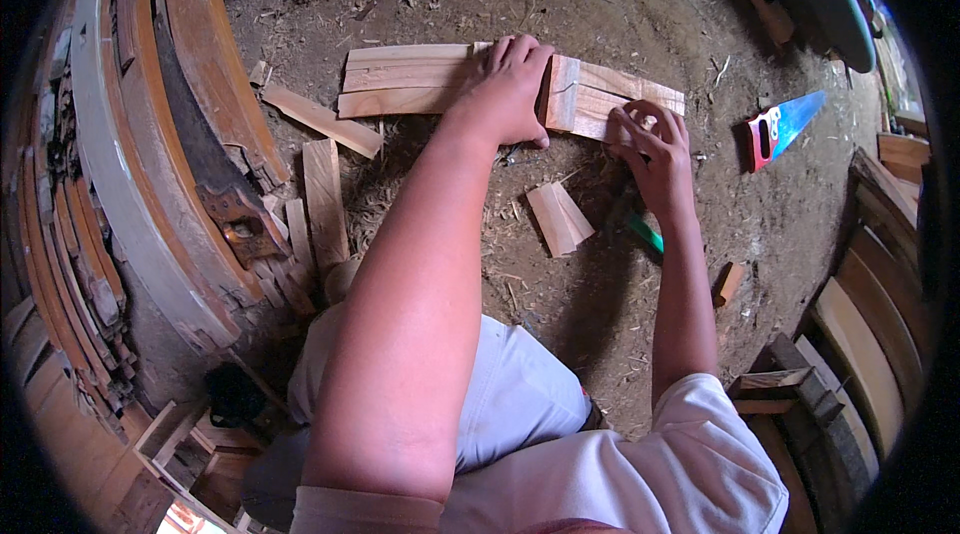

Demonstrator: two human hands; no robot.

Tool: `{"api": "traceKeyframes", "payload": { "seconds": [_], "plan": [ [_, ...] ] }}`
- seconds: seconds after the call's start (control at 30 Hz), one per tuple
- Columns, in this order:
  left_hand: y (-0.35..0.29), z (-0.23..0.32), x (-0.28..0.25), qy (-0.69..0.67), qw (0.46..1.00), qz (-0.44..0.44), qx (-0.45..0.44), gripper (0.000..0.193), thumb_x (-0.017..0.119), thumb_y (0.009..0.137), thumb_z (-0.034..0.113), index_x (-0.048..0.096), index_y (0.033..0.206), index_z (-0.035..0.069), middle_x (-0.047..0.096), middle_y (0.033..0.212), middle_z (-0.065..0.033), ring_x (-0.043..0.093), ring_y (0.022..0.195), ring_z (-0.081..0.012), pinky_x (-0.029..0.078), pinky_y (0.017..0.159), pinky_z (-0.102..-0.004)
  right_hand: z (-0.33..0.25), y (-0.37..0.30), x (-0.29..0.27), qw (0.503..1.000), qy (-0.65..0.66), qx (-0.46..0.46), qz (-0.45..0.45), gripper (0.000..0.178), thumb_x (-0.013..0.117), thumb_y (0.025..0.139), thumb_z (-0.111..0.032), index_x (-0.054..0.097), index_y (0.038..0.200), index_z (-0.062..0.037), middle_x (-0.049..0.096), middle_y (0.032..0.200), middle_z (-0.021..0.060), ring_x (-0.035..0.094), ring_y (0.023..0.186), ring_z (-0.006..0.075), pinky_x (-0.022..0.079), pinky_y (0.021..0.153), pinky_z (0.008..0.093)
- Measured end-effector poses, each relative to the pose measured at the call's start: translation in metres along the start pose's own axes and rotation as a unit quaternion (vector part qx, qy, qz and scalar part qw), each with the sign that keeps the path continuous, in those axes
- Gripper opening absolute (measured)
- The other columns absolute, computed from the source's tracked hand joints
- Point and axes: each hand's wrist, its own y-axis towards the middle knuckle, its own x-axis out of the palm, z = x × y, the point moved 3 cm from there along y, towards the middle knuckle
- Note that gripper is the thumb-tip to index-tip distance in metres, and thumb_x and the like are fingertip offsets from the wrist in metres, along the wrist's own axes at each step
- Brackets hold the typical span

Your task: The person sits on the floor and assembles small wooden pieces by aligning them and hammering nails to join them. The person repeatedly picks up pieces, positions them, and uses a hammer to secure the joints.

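Note:
Two long, pale wooden slats [400,80] lie side by side on the dirt floor, with a short wooden crosspiece [563,94] lying across them. My left hand [508,89] grips the slats just left of the crosspiece, fingers over the far edge and thumb at the near one. At the slats' right end [650,94], my right hand [655,149] has its fingers bent and drawn together by the near edge. Whatever it pinches, if anything, is too small to make out. Below the slats lie short wooden offcuts [560,219] and a green object [646,232], partly hidden by my right forearm.
A handsaw [785,129] with a blue blade and red-and-white handle lies at right. At left, another saw with a wooden handle [243,224] rests among long curved boards [215,54]. More planks [870,324] lean at right. A small wood block [729,284] lies near my right forearm.

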Motion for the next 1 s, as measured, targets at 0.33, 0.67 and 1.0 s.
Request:
{"api": "traceKeyframes", "payload": {
  "seconds": [0.33,0.67,1.0],
  "plan": [
    [-0.002,0.021,-0.002,0.018,1.0,-0.007,0.012,0.12,0.101,0.06,0.022,0.037,0.161,0.014,0.04,0.165,-0.0092,0.035,0.154,-0.0339,0.037,0.125,-0.0543,0.001,0.03,-0.012,0.997,-0.018,-0.055,-0.042,0.055,0.093,0.07,-0.015,0.076,0.122,-0.0162,0.057,0.154,0.0095,0.052,0.143,0.0373,0.043,0.116,0.052],
    [0.004,0.018,0.0,-0.017,0.999,-0.001,0.029,0.091,0.085,0.067,0.005,0.05,0.15,0.009,0.051,0.155,-0.0111,0.046,0.145,-0.0356,0.044,0.121,-0.0461,0.007,0.037,-0.016,0.993,0.007,-0.071,-0.094,0.062,0.094,0.065,-0.017,0.076,0.123,-0.0221,0.057,0.153,0.0093,0.052,0.142,0.0366,0.039,0.118,0.0541],
    [0.012,0.014,-0.002,-0.042,0.994,0.018,0.097,0.091,0.09,0.062,0.005,0.054,0.146,0.001,0.056,0.149,-0.0207,0.049,0.143,-0.0394,0.043,0.122,-0.0451,0.017,0.035,-0.015,0.994,0.019,-0.065,-0.087,0.058,0.096,0.065,-0.02,0.076,0.12,-0.0221,0.055,0.156,0.0094,0.047,0.148,0.0367,0.036,0.121,0.0559]
  ]
}}
